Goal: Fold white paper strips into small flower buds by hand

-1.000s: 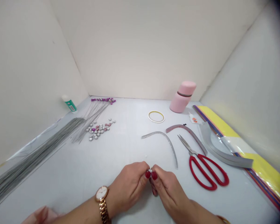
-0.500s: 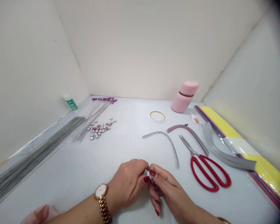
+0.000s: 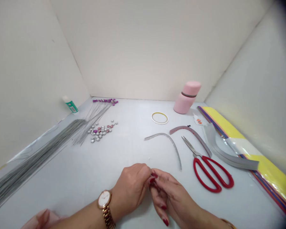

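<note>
My left hand [image 3: 134,187], with a gold watch [image 3: 105,199] on its wrist, meets my right hand [image 3: 173,192] low in the middle of the view. Thumbs and forefingers of both are pinched together at the tips. A small silvery-white folded paper piece showed there a moment ago; the fingers now cover it. The right hand's other fingers curl loosely downward. A narrow silver paper strip [image 3: 175,147] lies curved just beyond the hands. Red-handled scissors [image 3: 198,156] rest at the right, blades slightly apart. Small folded paper stars [image 3: 102,130], mostly silver, are heaped at the left.
A bundle of grey wires [image 3: 47,146] runs along the left, near purple-tipped stems [image 3: 107,101] and a green-labelled glue stick [image 3: 71,106]. Behind stand a tape roll [image 3: 160,123] and pink bottle [image 3: 186,100]. Pinkish strips [image 3: 193,131], grey strips [image 3: 231,159], a glue bottle [image 3: 197,120] and coloured sheets [image 3: 214,116] lie right.
The fingertips have closed further over the silvery-white paper piece, which has gone from sight. The right hand's lower fingers have dropped slightly. The view has shifted a little.
</note>
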